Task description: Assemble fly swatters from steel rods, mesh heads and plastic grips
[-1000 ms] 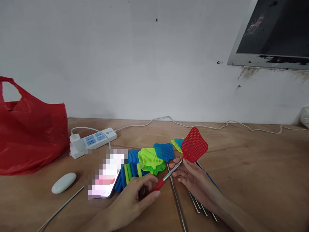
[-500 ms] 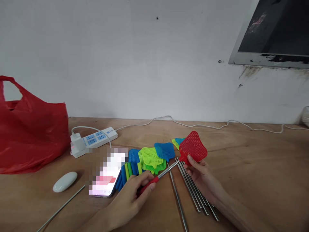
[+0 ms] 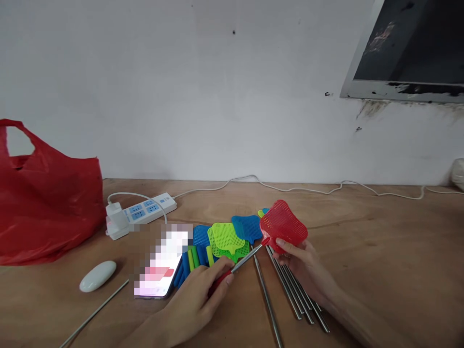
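A red fly swatter [image 3: 282, 223] with a perforated head and a short metal rod is held between my hands. My left hand [image 3: 197, 297] is closed round its red handle. My right hand [image 3: 302, 263] grips the lower edge of the head, thumb on the front. Behind my left hand lie yellow-green swatter heads [image 3: 226, 238], blue swatter heads [image 3: 247, 228] and a pile of blue and green handle grips [image 3: 192, 261], partly covered by the hand. Several metal rods [image 3: 290, 285] lie under my right hand, and a single metal rod [image 3: 266, 295] lies between the hands.
A phone [image 3: 163, 266] with a lit screen, a white oval object [image 3: 97, 276] and a power strip [image 3: 145, 212] with a plugged-in charger are on the left. A red plastic bag [image 3: 50, 208] stands beyond them. A white cable [image 3: 300, 188] runs along the wall.
The red swatter head has shifted slightly left and down and turned a little, with my right hand now further along its lower edge. My left hand keeps hold of the handle.
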Tool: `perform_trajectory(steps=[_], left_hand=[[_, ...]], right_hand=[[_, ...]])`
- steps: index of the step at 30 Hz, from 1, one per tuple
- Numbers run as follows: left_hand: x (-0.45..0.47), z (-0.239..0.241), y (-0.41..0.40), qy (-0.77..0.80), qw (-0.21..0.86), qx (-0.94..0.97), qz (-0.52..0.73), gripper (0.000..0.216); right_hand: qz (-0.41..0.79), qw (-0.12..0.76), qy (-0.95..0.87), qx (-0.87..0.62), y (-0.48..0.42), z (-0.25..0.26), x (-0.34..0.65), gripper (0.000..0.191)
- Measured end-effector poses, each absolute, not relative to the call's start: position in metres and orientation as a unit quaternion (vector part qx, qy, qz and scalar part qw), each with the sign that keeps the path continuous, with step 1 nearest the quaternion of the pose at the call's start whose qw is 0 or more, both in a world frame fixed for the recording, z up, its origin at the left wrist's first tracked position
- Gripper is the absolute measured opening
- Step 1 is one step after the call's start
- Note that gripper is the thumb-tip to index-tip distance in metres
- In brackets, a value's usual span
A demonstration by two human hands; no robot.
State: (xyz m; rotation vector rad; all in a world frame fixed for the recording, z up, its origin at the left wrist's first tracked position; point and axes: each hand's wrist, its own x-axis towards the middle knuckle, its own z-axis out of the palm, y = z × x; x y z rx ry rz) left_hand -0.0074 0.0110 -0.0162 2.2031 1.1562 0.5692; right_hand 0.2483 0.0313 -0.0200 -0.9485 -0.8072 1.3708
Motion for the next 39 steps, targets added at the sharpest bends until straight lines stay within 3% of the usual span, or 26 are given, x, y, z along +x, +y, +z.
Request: perform_trajectory(steps=[2,5,8,10,13,21,39], left_hand=[[-0.008,-0.015,0.012,0.432,0.280,0.834,0.198,0.024],[-0.009,-0.011,0.013,0.434,0.270,0.842,0.176,0.024],[-0.007,-0.008,0.013,0.432,0.299,0.836,0.156,0.026],[-0.006,-0.008,0.013,0.434,0.329,0.827,0.142,0.030],[-0.004,-0.009,0.013,0.441,0.354,0.816,0.121,0.036],[0.000,-0.010,0.007,0.450,0.360,0.811,0.105,0.037],[0.006,-0.006,0.011,0.424,0.389,0.810,0.115,0.043]], right_hand=[[0.496,0.650,-0.376,-0.436,0.034,-0.020,0.253,0.045],[0.215,0.690,-0.502,-0.475,0.036,-0.016,0.265,0.061],[-0.066,0.558,-0.709,-0.426,0.032,-0.010,0.272,0.048],[-0.137,0.450,-0.811,-0.346,0.027,-0.007,0.271,0.043],[-0.175,0.356,-0.872,-0.286,0.024,-0.010,0.265,0.031],[-0.198,0.307,-0.892,-0.266,0.027,-0.025,0.259,0.017],[-0.214,0.336,-0.871,-0.289,0.029,-0.032,0.255,0.010]])
